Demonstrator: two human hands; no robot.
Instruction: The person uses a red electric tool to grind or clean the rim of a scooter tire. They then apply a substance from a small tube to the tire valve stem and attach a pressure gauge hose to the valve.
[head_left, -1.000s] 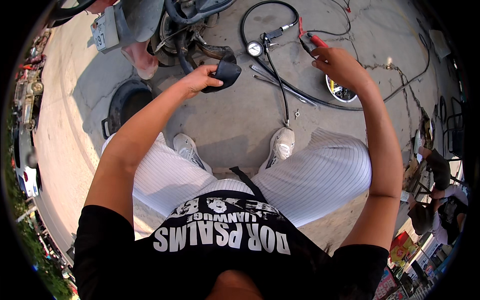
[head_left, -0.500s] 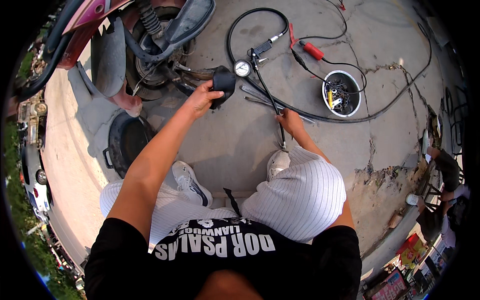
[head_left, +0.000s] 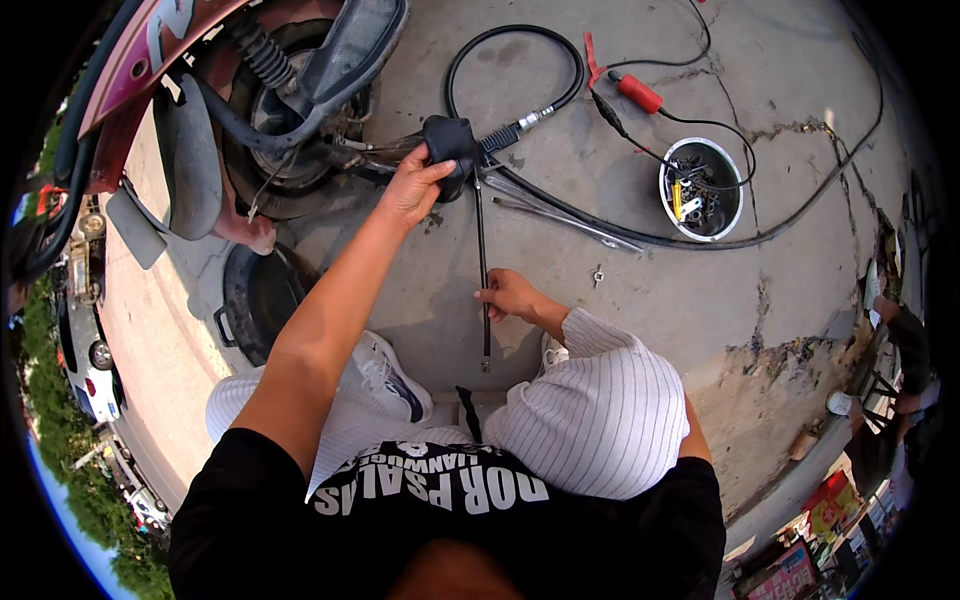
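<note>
My left hand [head_left: 412, 188] is closed on a black, rounded, rubbery-looking piece [head_left: 452, 150]; I cannot make out its exact kind. That piece covers the dial of the tyre inflator, whose dark handle [head_left: 499, 139] shows beside it. With its fingers closed, my right hand [head_left: 512, 296] grips the inflator's short black hose [head_left: 482, 240] near its lower end. The metal hose tip [head_left: 486, 366] hangs just below that hand, over the ground between my shoes.
A scooter with its rear wheel [head_left: 285, 110] stands at the upper left, a black tub [head_left: 262, 300] below it. Long metal bars [head_left: 570, 222] and a small metal part [head_left: 598, 276] lie right. Beyond are a bowl of hardware [head_left: 740, 205] and a red cylinder [head_left: 638, 93] on a cable.
My right hand has moved left and down with the hose, which now hangs nearly straight. The black piece has shifted over the inflator's dial, hiding it. The small metal part has come into sight.
</note>
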